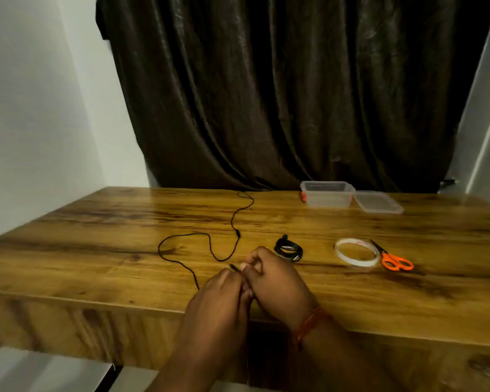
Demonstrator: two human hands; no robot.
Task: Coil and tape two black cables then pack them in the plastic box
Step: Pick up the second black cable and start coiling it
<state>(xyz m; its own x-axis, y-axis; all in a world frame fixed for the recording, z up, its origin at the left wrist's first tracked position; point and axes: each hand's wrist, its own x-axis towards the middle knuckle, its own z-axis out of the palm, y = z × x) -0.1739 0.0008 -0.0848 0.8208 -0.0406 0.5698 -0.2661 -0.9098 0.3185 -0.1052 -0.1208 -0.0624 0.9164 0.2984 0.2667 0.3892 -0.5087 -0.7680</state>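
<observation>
A long thin black cable snakes loose across the wooden table from the back edge toward me. Near the front edge my left hand and my right hand meet, and both pinch the cable's near end, whose tip sticks out between the fingers. A second black cable, coiled into a small bundle, lies just beyond my right hand. The clear plastic box stands open at the back, its lid flat beside it on the right.
A roll of clear tape lies on the table right of the coiled cable, with orange-handled scissors against its right side. A dark curtain hangs behind the table and a white wall runs along the left.
</observation>
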